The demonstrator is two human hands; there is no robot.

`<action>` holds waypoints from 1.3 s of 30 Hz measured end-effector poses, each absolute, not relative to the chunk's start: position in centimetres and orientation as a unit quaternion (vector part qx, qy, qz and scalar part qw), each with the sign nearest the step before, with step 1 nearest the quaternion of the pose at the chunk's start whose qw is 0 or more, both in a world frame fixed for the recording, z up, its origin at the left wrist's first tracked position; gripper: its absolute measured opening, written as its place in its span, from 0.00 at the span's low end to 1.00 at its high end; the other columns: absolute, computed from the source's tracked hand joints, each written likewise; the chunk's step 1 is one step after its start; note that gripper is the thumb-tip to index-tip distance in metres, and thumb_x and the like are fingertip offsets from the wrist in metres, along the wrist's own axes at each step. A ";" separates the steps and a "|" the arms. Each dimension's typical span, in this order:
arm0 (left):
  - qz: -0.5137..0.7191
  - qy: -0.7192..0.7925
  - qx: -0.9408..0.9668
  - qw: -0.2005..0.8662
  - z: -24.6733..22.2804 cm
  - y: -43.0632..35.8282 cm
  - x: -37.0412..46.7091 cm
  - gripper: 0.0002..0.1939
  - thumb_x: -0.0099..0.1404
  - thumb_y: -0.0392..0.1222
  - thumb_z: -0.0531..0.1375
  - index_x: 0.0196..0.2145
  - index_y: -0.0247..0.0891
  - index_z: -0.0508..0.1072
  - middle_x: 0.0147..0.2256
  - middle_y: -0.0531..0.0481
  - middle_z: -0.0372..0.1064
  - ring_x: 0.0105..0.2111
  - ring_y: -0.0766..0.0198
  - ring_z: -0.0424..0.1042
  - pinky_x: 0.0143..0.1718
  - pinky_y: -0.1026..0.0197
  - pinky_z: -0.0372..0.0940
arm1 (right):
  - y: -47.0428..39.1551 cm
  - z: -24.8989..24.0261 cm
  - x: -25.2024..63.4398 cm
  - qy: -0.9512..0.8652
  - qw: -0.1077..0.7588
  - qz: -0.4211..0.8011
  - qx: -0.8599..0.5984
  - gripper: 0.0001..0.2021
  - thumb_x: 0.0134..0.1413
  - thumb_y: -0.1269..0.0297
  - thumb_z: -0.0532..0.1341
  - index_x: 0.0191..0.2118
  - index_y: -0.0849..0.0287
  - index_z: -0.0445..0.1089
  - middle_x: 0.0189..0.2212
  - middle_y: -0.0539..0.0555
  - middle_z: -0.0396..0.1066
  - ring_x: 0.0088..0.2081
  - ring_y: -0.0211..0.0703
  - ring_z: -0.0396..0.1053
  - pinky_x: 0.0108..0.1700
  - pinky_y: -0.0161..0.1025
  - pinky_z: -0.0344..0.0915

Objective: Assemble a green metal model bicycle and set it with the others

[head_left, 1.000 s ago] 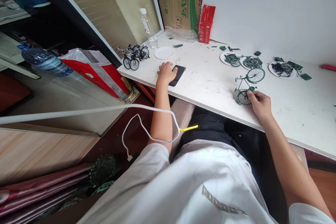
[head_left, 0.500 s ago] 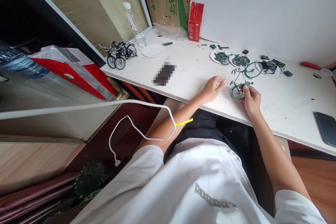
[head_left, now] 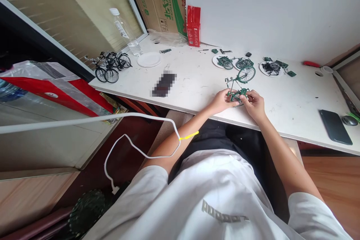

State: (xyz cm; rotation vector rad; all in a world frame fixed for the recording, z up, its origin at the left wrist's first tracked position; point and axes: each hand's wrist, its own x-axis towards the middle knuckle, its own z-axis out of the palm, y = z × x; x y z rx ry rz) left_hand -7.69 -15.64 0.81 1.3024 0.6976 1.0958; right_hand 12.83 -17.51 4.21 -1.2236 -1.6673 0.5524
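A green model bicycle (head_left: 245,75) stands up between my hands near the front edge of the white table, one wheel toward me and the other farther off. My left hand (head_left: 222,102) grips it from the left at the near wheel. From the right, the thumb and fingers of my right hand (head_left: 254,104) pinch it close to the same wheel and the pedals. My fingers partly cover the near wheel. Just behind the bicycle, white plates hold green wheel parts (head_left: 225,62) and dark small parts (head_left: 271,68).
Finished-looking black model bicycles (head_left: 111,66) stand at the table's left end, near a water bottle (head_left: 126,33) and a white plate (head_left: 149,60). A red box (head_left: 194,26) leans at the back. A black phone (head_left: 335,126) lies at right. A white cable (head_left: 135,114) crosses my left arm.
My left hand has moved right and taken hold of the model bicycle, which only my right hand held before. The view has swung a little to the right.
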 end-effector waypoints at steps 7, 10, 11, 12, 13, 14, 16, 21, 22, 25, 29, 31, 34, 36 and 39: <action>0.522 0.363 0.561 0.530 -1.0 -14.6 -7.3 0.28 0.60 0.52 0.80 0.50 0.42 0.74 0.46 0.44 0.85 0.43 0.55 0.86 0.48 0.54 0.80 | -17.2 3.0 13.7 -0.668 0.494 0.167 -0.531 0.29 0.76 0.34 0.58 0.57 0.55 0.80 0.39 0.54 0.70 0.37 0.47 0.66 0.47 0.48 0.68; 0.547 0.381 0.522 0.532 -1.3 -14.2 -7.3 0.28 0.65 0.51 0.78 0.53 0.44 0.70 0.51 0.42 0.85 0.47 0.54 0.88 0.50 0.54 0.82 | -16.7 1.9 14.2 -0.688 0.486 0.139 -0.520 0.34 0.83 0.37 0.45 0.67 0.56 0.76 0.47 0.60 0.72 0.42 0.52 0.72 0.56 0.55 0.73; 0.551 0.385 0.513 0.534 -1.3 -14.1 -7.3 0.27 0.66 0.50 0.77 0.54 0.44 0.69 0.52 0.42 0.85 0.47 0.54 0.88 0.50 0.54 0.82 | -16.4 1.6 14.2 -0.698 0.483 0.123 -0.514 0.35 0.83 0.37 0.45 0.68 0.56 0.76 0.47 0.62 0.72 0.46 0.55 0.73 0.60 0.58 0.73; 0.554 0.390 0.509 0.531 -1.2 -14.1 -7.3 0.27 0.67 0.50 0.77 0.54 0.44 0.68 0.52 0.41 0.85 0.47 0.54 0.88 0.50 0.54 0.83 | -16.2 1.3 14.3 -0.708 0.480 0.108 -0.507 0.35 0.83 0.37 0.46 0.70 0.56 0.75 0.47 0.63 0.72 0.49 0.57 0.74 0.62 0.61 0.73; 0.556 0.395 0.507 0.527 -1.1 -14.2 -7.2 0.27 0.68 0.50 0.77 0.54 0.44 0.68 0.51 0.41 0.85 0.46 0.54 0.88 0.49 0.54 0.83 | -16.1 1.1 14.3 -0.717 0.479 0.094 -0.498 0.35 0.82 0.36 0.48 0.70 0.57 0.76 0.47 0.64 0.73 0.51 0.58 0.74 0.63 0.63 0.73; 0.559 0.399 0.506 0.521 -1.0 -14.2 -7.2 0.27 0.68 0.50 0.77 0.54 0.44 0.67 0.50 0.42 0.85 0.45 0.54 0.89 0.48 0.54 0.84 | -16.0 1.0 14.2 -0.722 0.479 0.089 -0.491 0.35 0.81 0.35 0.50 0.68 0.58 0.78 0.47 0.65 0.75 0.51 0.59 0.76 0.61 0.62 0.75; 0.565 0.402 0.503 0.515 -0.9 -14.4 -7.2 0.26 0.70 0.48 0.76 0.55 0.43 0.66 0.48 0.43 0.84 0.43 0.55 0.89 0.47 0.55 0.84 | -16.2 1.0 14.0 -0.709 0.487 0.105 -0.498 0.33 0.78 0.33 0.56 0.59 0.57 0.84 0.45 0.65 0.81 0.44 0.56 0.78 0.52 0.57 0.78; 0.567 0.405 0.495 0.519 -1.0 -14.4 -7.0 0.21 0.75 0.45 0.71 0.55 0.44 0.63 0.45 0.46 0.83 0.39 0.57 0.90 0.43 0.58 0.84 | -17.4 1.9 13.4 -0.635 0.529 0.206 -0.523 0.34 0.69 0.28 0.66 0.53 0.58 0.86 0.39 0.59 0.87 0.24 0.42 0.72 0.34 0.45 0.74; 0.569 0.402 0.493 0.520 -1.0 -14.4 -7.0 0.21 0.75 0.45 0.71 0.55 0.44 0.63 0.46 0.46 0.83 0.40 0.57 0.90 0.44 0.58 0.84 | -17.5 2.0 13.3 -0.636 0.531 0.210 -0.519 0.34 0.69 0.27 0.66 0.53 0.58 0.86 0.38 0.59 0.87 0.25 0.42 0.73 0.34 0.45 0.74; 0.579 0.395 0.479 0.529 -0.9 -14.3 -7.0 0.19 0.76 0.44 0.69 0.54 0.44 0.63 0.47 0.46 0.82 0.42 0.58 0.90 0.47 0.55 0.85 | -17.7 2.4 13.2 -0.663 0.525 0.174 -0.504 0.32 0.69 0.28 0.67 0.49 0.56 0.87 0.40 0.59 0.88 0.31 0.45 0.77 0.36 0.44 0.74; 0.573 0.410 0.485 0.518 -0.7 -14.5 -6.9 0.15 0.78 0.40 0.66 0.54 0.43 0.63 0.42 0.49 0.82 0.39 0.59 0.90 0.47 0.56 0.85 | -17.8 2.7 13.2 -0.709 0.505 0.115 -0.479 0.30 0.77 0.32 0.62 0.49 0.56 0.88 0.43 0.60 0.86 0.36 0.46 0.77 0.33 0.43 0.68; 0.572 0.422 0.498 0.497 -0.7 -14.7 -6.9 0.13 0.79 0.41 0.65 0.53 0.43 0.64 0.43 0.48 0.82 0.38 0.59 0.90 0.46 0.57 0.85 | -17.8 2.8 13.1 -0.720 0.502 0.099 -0.468 0.32 0.79 0.32 0.59 0.51 0.57 0.87 0.43 0.61 0.84 0.37 0.46 0.76 0.33 0.44 0.69; 0.568 0.428 0.519 0.475 -0.9 -14.8 -6.9 0.12 0.79 0.40 0.64 0.53 0.44 0.63 0.44 0.47 0.84 0.38 0.59 0.90 0.45 0.58 0.84 | -17.8 2.6 13.0 -0.712 0.504 0.106 -0.477 0.34 0.75 0.27 0.60 0.50 0.56 0.86 0.44 0.61 0.85 0.35 0.46 0.76 0.36 0.46 0.72; 0.565 0.429 0.532 0.463 -1.1 -14.7 -6.9 0.13 0.78 0.40 0.64 0.53 0.44 0.64 0.45 0.47 0.84 0.39 0.58 0.90 0.45 0.57 0.84 | -17.8 2.4 13.1 -0.694 0.512 0.123 -0.491 0.35 0.70 0.24 0.63 0.48 0.55 0.86 0.44 0.60 0.87 0.36 0.48 0.78 0.36 0.46 0.74; 0.557 0.431 0.555 0.443 -1.3 -14.6 -7.0 0.15 0.78 0.41 0.65 0.55 0.44 0.64 0.46 0.45 0.85 0.42 0.56 0.91 0.46 0.57 0.83 | -17.8 2.1 13.1 -0.690 0.511 0.136 -0.494 0.36 0.66 0.21 0.64 0.43 0.54 0.87 0.42 0.60 0.88 0.36 0.49 0.80 0.38 0.47 0.76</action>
